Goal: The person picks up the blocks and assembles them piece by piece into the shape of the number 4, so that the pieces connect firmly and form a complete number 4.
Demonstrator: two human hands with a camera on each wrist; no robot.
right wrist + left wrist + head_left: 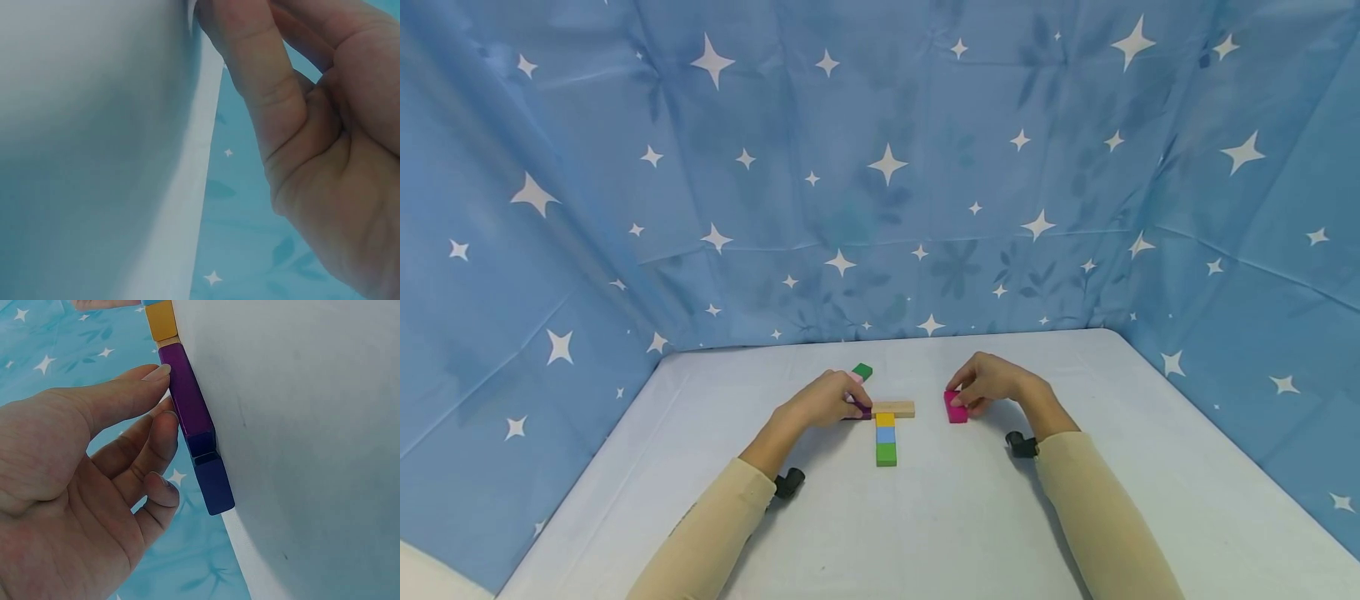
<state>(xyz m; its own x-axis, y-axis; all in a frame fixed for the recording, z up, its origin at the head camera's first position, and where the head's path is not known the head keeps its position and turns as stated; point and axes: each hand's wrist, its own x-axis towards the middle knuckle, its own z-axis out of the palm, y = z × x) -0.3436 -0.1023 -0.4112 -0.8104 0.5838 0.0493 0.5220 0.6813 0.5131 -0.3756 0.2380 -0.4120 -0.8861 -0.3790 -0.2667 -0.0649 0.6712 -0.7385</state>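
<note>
My left hand (829,400) pinches a long purple block (189,397), thumb on its near face and the fingertips partly hidden behind it. A dark blue block (214,484) lies end to end with the purple one. To the right, my right hand (992,383) holds a magenta block (957,412) between thumb and fingers, apart from the other blocks. In the right wrist view the fingertips of the right hand (312,119) run out of frame and the block cannot be seen.
A plain wooden block (893,409) lies beside the purple one. Below it run a yellow block (885,419), a light blue block (886,434) and a green block (886,455) in a column. Behind the left hand show a pink block (855,377) and a darker green block (862,371).
</note>
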